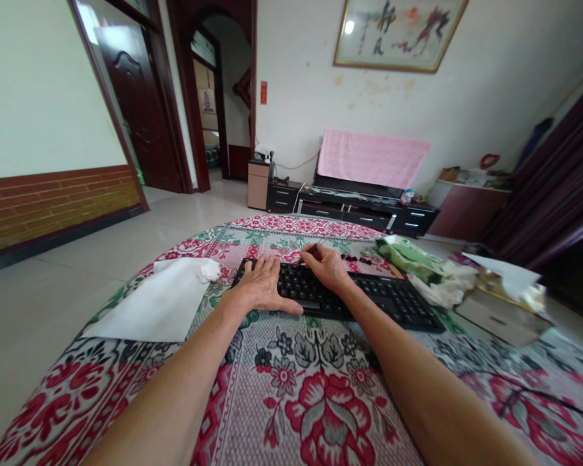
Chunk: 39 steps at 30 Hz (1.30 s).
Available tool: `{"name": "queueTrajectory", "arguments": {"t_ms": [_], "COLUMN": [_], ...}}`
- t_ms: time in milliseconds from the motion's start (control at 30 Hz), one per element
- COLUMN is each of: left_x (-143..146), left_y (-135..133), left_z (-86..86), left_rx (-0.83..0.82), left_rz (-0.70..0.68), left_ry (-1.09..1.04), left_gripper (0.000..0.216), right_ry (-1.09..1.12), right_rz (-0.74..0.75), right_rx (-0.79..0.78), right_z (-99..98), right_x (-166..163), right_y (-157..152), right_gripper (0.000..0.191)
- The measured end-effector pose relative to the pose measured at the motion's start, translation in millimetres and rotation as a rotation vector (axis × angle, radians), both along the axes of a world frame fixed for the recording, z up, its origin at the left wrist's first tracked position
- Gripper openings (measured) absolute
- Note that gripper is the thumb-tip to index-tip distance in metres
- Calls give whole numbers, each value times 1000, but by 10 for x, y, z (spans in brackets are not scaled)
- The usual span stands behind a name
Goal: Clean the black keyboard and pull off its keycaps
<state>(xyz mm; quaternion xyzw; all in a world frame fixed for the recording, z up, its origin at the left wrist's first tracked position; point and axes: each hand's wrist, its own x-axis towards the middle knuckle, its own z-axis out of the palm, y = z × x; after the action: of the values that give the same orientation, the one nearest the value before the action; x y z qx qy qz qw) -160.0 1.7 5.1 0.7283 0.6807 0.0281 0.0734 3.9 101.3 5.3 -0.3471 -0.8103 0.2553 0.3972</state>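
A black keyboard [388, 301] lies across the patterned tablecloth in front of me. My left hand [262, 285] rests flat over its left end, fingers spread and thumb stretched along the front edge. Near the keyboard's upper middle, my right hand [328, 266] is closed in a pinch on a slim black tool [311, 250], whose tip points down at the back row of keys. The tool's exact kind is too small to tell. Several small black pieces, which look like loose keycaps [357, 259], lie just behind the keyboard, right of my right hand.
White paper [155, 304] with a crumpled tissue [208, 270] lies at left. A green plastic package [412, 259] and a tissue box [500, 314] stand at right, near a black cable [529, 391]. The round table's tablecloth [328, 414] carries red flowers. A low cabinet [320, 211] stands beyond.
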Motion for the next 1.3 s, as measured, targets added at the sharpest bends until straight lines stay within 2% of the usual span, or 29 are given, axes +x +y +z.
{"name": "queueTrajectory", "arguments": {"t_ms": [200,400,733,1033,1300], "left_x": [40,30,28,33,61], "left_y": [-31,-11,6,13,-4], "left_z": [17,17,1,22,74], "left_rx": [26,-6,32,14,-4], "left_rz": [-3,-5,-10,8,23], "left_ry": [-6,-13,-10,-12,-31], "left_gripper": [124,125,124,125,130], "right_ry": [-92,-197,-82,-17,-142], "right_rz": [6,40,8,12,2], "right_rx": [108,224,130,38,134], "right_z": [-30,19,-54,-12,13], "right_x": [-7,-30,-82,-45,-52], "right_y": [-5,-65,62,39,18], "right_gripper": [21,19,18,20,20]}}
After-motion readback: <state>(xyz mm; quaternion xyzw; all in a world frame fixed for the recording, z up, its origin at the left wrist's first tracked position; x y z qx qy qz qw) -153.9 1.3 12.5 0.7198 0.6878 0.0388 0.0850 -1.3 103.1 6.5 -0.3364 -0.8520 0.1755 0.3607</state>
